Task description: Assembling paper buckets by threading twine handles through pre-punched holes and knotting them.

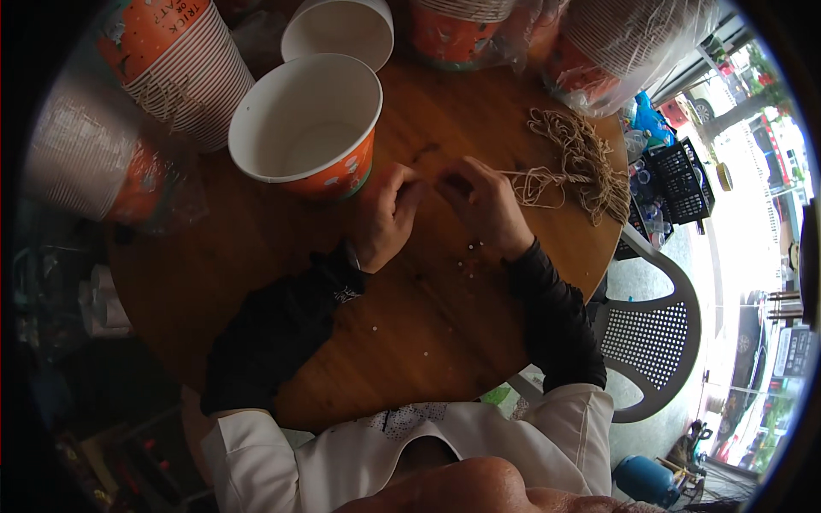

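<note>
My left hand (389,218) is closed in a pinch above the wooden table, just right of a large white paper bucket (342,175) with an orange printed outside. Facing it across a small gap, my right hand (487,205) has its fingers curled together. Something small and orange shows between the right fingers, too small to name. Strands of tan twine (586,162) run from a loose tangled heap to behind the right hand; whether the fingers hold them is hidden. Several tiny white beads (471,246) lie below the right hand.
A second bucket (338,34) lies tipped behind the first. Tall stacks of orange buckets (184,68) stand at the far left, others in clear plastic (629,43) at the far right. A grey chair (654,342) and black crates (680,184) sit beside the table (385,368).
</note>
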Action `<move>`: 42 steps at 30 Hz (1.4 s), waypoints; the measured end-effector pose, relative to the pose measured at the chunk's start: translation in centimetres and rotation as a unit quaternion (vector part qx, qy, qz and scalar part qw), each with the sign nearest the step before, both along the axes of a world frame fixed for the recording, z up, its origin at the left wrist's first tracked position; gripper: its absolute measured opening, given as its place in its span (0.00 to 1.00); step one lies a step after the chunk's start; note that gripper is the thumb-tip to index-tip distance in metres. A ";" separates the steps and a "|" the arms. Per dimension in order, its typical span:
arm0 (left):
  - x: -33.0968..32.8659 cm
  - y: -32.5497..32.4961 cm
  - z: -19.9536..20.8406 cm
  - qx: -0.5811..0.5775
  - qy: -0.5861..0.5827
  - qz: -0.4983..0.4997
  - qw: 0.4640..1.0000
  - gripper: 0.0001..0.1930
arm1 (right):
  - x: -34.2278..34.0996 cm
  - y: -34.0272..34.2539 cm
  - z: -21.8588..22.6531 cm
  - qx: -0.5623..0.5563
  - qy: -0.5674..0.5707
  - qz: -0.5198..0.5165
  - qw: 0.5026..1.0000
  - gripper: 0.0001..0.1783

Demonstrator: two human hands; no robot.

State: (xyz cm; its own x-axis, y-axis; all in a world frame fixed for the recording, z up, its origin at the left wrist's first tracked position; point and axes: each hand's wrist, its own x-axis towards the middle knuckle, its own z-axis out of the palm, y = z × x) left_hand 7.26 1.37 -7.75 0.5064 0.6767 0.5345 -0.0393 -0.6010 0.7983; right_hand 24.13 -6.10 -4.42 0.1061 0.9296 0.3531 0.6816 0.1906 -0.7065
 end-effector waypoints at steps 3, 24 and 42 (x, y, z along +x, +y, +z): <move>-0.3 -0.2 0.6 -0.047 0.006 -0.028 0.999 0.03 | 4.5 1.0 -1.2 0.040 -0.148 -0.025 0.988 0.08; -7.1 -1.3 0.8 -0.172 -0.015 -0.011 0.985 0.04 | 5.4 2.1 2.3 0.132 -0.080 -0.102 0.983 0.13; -7.6 -1.6 2.1 0.005 0.082 0.014 0.997 0.03 | -5.3 -0.2 2.9 -0.082 0.149 0.095 0.981 0.08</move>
State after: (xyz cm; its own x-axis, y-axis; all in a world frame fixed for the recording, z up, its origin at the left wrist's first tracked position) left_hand -0.34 -0.20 -5.61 0.5690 0.6862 0.4532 0.1082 -0.6087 0.7860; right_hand 18.86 -6.34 -1.57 0.0018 0.9843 0.1763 0.4032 0.1606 -0.9009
